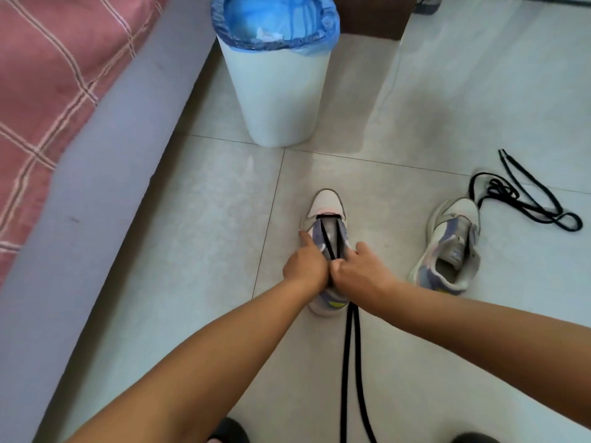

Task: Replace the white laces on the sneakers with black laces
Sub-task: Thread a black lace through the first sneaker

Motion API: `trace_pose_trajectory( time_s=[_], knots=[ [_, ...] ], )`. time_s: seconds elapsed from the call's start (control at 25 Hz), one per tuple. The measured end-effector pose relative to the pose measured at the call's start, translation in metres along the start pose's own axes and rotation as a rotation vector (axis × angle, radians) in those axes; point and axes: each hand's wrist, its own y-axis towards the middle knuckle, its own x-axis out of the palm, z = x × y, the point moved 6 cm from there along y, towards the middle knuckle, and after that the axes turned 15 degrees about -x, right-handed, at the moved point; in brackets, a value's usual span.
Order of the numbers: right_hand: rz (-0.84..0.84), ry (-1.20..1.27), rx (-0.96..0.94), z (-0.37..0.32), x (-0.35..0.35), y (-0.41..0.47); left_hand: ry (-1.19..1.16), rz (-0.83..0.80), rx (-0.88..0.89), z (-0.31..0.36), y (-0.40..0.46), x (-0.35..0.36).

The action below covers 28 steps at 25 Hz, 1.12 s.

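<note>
- Trailing toward the person along the tiled floor (204, 199), two ends of a black lace (351, 340) run back from the heel of the near sneaker (326, 199).
- Over that shoe, the left hand (305, 265) rests on the left side with its forefinger stretched forward along the upper; the other fingers look curled, but what they hold I cannot tell.
- The right hand (358, 270) curls in beside it, seemingly pinching the lace at the eyelets, though the grip itself is hidden.
- The lace already crosses the lowest eyelets as a flat bar. To do this step well, I'd keep both ends equal, keep the lace untwisted, and steady the shoe while pulling.
- To the right lies the second sneaker (447, 244), unlaced.
- Beyond it, a spare lace (524, 196) lies loosely tangled.
- Farthest, a bin (278, 91) stands beside the bed (48, 75).
</note>
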Motion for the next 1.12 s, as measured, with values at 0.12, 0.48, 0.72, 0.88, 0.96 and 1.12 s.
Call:
trace_pose_trajectory(
  time_s=[0.12, 0.48, 0.72, 0.88, 0.96, 1.12],
  knots=[
    [0.128, 0.150, 0.276, 0.027, -0.019, -0.016, -0.039, -0.195, -0.112, -0.010, -0.014, 0.007],
    [0.368, 0.601, 0.146, -0.005, -0.019, -0.023, -0.472, -0.366, -0.049, 0.001, -0.035, -0.032],
    [0.408, 1.128, 0.306, 0.002, -0.021, -0.031, -0.659, -0.501, -0.136, -0.001, -0.032, -0.020],
    [0.351, 1.669, 0.860, 0.026, 0.004, -0.034, -0.795, -0.446, -0.175, -0.025, -0.029, -0.031],
    [0.162, 1.357, 0.752, 0.035, 0.005, -0.026, -0.854, -0.442, -0.149, -0.033, -0.027, -0.040],
    [0.005, 0.512, 0.501, 0.041, 0.000, 0.003, -0.853, -0.393, -0.076, -0.043, -0.022, -0.056]
  ],
)
